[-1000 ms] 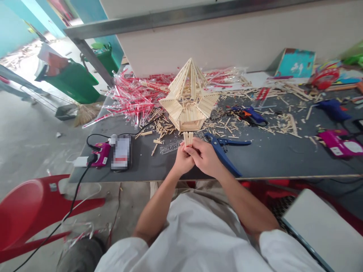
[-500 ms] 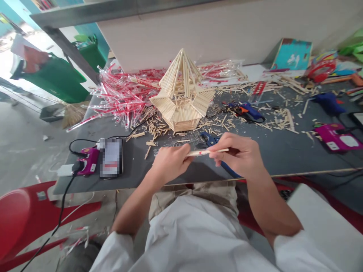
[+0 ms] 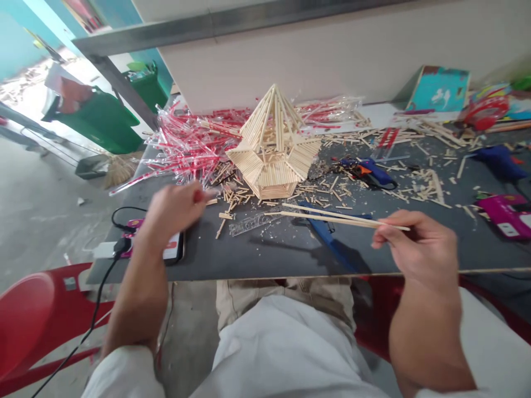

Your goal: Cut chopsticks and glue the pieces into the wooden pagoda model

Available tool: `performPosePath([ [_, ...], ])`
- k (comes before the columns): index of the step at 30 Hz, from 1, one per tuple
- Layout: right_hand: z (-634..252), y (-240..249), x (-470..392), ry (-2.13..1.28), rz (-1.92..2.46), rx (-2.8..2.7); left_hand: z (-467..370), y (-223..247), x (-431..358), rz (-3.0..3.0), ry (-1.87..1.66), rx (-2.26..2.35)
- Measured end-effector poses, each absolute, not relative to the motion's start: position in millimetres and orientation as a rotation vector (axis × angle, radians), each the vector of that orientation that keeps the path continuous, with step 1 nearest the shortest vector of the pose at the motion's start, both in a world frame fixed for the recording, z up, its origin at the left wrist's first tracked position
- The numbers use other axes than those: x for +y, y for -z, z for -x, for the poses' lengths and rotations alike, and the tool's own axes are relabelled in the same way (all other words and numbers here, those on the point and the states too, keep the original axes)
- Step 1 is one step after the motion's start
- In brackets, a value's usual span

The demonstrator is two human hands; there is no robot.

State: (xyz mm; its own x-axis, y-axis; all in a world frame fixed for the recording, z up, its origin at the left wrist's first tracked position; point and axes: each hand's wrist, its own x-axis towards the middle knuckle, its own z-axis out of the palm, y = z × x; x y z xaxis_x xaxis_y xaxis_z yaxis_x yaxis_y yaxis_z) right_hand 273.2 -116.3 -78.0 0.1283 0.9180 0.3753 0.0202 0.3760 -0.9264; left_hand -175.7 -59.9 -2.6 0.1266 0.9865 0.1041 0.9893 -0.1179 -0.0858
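Observation:
My right hand (image 3: 415, 237) pinches a pair of thin wooden chopsticks (image 3: 336, 215) by one end, held out leftward above the table. My left hand (image 3: 176, 207) is closed over the left part of the table, in front of the pile of red-marked clear wrappers (image 3: 186, 138). A blurred, see-through plastic wrapper (image 3: 212, 193) sticks out from its fingers. Behind the chopsticks stands a lantern-like model (image 3: 274, 149) built of wooden sticks, with a pointed top. Beneath the chopsticks lie a blue-handled cutting tool (image 3: 327, 237) and a clear ruler (image 3: 251, 222).
Cut stick pieces (image 3: 236, 196) litter the table around the model. Blue glue guns (image 3: 375, 172) lie to the right. At left, a phone (image 3: 176, 250) and a purple power adapter (image 3: 131, 228) with cables are partly behind my left arm. A red chair (image 3: 37, 309) stands at left.
My hands have moved apart. The chopsticks are out of their wrapper and stay in my right hand, shifted right. My left hand has gone left toward the wrapper pile with the plastic.

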Motion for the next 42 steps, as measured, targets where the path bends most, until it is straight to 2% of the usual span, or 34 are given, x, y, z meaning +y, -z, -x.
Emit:
performPosePath([
  [4, -280.2, 88.8, -127.2, -0.895, 1.009, -1.219, 244.6, -7.7, 9.0, 1.892, 0.289, -2.197],
  [7, -267.7, 96.3, -135.0, -0.946, 1.063, -1.269, 266.5, -1.6, 70.6, 1.713, 0.449, -2.386],
  [11, -247.4, 104.1, -144.2, -1.059, 1.113, -1.257, 268.4, 14.2, 130.6, 1.984, 0.501, -2.368],
  [16, -223.6, 110.6, -153.9, -1.233, 1.159, -1.196, 262.5, 16.5, 146.9, 2.147, 0.42, -2.306],
  [20, -209.4, 114.1, -151.5, -1.31, 1.144, -1.187, 247.3, -4.7, 116.7, 2.095, 0.705, -2.187],
  [23, -202.2, 114.0, -147.9, -1.33, 1.135, -1.222, 220.3, -25.6, 64.0, 2.227, 0.955, -2.097],
  [27, -191.3, 112.0, -146.1, -1.334, 1.181, -1.276, 165.9, -32.5, -34.1, 2.562, 0.971, -1.93],
  [32, -172.7, 109.8, -146.0, -1.367, 1.206, -1.256, 97.2, 28.3, -124.8, 3.196, 0.558, -1.519],
  [37, -156.2, 106.7, -143.6, -1.427, 1.218, -1.302, 66.6, 96.8, -152.2, 3.147, 0.65, -1.76],
  [42, -151.7, 109.1, -142.2, -1.449, 1.245, -1.31, 74.7, 108.1, -153.0, 3.003, 0.663, -1.72],
])
